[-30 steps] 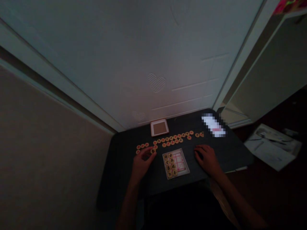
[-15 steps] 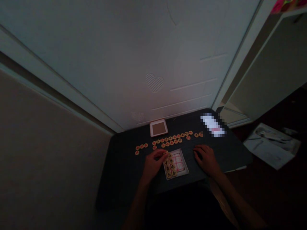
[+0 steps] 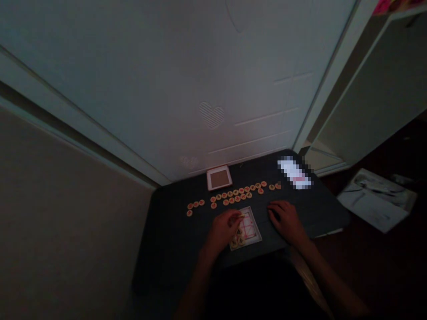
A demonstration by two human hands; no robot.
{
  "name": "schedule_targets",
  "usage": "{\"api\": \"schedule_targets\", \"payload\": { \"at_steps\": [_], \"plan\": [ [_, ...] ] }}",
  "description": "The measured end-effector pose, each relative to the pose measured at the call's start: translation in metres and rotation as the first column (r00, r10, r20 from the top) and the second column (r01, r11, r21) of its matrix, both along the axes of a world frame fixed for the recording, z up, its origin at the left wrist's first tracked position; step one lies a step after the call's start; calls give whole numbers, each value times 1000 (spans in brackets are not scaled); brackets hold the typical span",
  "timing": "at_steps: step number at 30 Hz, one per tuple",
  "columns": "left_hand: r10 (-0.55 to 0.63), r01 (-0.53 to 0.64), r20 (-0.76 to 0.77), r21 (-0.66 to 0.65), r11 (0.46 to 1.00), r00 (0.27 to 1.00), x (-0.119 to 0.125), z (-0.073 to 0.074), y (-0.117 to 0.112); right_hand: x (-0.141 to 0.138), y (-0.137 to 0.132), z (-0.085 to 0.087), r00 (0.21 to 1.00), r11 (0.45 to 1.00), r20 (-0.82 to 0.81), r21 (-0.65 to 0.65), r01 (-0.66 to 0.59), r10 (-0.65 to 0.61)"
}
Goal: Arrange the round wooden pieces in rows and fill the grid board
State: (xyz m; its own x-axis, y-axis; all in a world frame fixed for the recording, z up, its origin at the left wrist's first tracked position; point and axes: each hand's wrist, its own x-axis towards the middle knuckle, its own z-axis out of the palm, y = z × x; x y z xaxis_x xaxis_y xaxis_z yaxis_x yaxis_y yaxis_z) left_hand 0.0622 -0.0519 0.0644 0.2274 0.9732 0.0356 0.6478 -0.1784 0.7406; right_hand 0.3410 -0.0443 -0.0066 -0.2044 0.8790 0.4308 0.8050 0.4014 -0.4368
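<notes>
My left hand (image 3: 223,227) reaches over the white box tray (image 3: 259,238), its thumb and fingers pinched on a round Chinese chess piece (image 3: 242,216). Below it, several pieces with dark characters (image 3: 240,240) lie along the tray's left side, partly covered by the hand. Pink grid lines show on the tray's floor. Right of the tray my right hand (image 3: 286,218) rests on the dark table (image 3: 173,240), fingers loosely stretched, holding nothing. Behind the hands, more Chinese chess pieces (image 3: 236,192) lie in two uneven rows, with a small group (image 3: 195,204) further left.
A shallow box lid (image 3: 219,178) stands at the table's back, near a white panel (image 3: 167,89) with raised hearts. Toward the back right lies a bright, blurred-out object (image 3: 295,172). A white box (image 3: 376,200) sits on the floor beyond the table's right edge.
My left hand has moved right from the tray's upper left corner to further over the tray, a piece between its fingers. My right hand has stayed in place. The view has shifted slightly.
</notes>
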Motion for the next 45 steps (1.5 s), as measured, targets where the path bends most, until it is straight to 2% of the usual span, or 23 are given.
{"api": "schedule_targets", "payload": {
  "at_steps": [5,11,16,23,29,39,45],
  "plan": [
    [-44,51,-197,32,998,979,4,-3,0,1,0,-4,1000,1000,-1,-13,5,-5],
    [-27,54,-294,82,995,955,8,-6,0,0,0,-3,1000,1000,-10,-3,8,-8],
    [-75,123,-292,151,981,953,10,-5,3,0,0,-1,1000,1000,-7,-6,-4,4],
    [-1,65,-367,163,984,930,10,-8,1,0,-1,1,1000,1000,-12,-9,10,-10],
    [-24,104,-363,202,974,931,13,-5,4,-1,-1,2,1000,1000,-9,-22,6,-6],
    [-38,103,-412,135,985,910,14,-4,6,0,0,0,1000,1000,-6,-18,5,-6],
    [-22,87,-413,138,987,911,17,-4,7,0,0,1,1000,1000,-8,-18,5,-5]
  ]
}}
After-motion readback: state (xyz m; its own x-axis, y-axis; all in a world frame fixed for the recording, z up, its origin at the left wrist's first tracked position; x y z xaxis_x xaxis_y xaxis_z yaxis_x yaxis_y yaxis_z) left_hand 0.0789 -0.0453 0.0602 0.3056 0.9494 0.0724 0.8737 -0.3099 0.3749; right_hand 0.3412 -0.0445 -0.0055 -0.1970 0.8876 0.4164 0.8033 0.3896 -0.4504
